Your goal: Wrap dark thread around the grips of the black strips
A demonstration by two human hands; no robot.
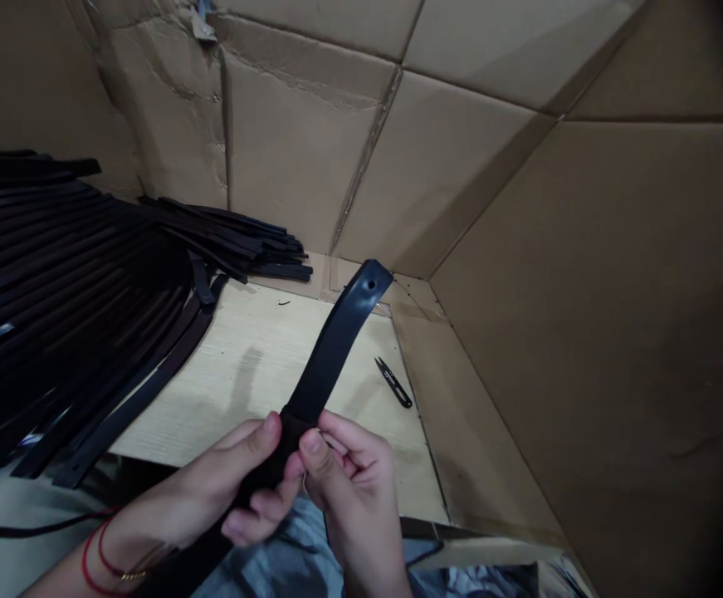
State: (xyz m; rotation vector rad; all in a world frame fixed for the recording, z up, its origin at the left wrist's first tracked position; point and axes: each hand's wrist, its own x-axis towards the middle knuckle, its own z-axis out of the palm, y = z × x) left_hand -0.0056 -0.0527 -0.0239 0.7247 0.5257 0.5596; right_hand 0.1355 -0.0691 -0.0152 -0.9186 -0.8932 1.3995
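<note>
A flat black strap (336, 349) with a small round hole near its far end rises at a slant from between my hands. My left hand (236, 473) is wrapped round a thicker, darker section of the strap, its thumb on top. Beside it, my right hand (352, 477) pinches the edge of that section between thumb and fingers. The strap's lower part runs back under my left wrist. To the right of my hands, black thread snips (393, 383) lie on the pale wooden board (261, 349).
A large pile of black straps (75, 316) fills the left side, with a smaller bundle (236, 237) behind it. Tall cardboard walls (311, 108) enclose the back and right. A short dark scrap (284, 303) lies on the board.
</note>
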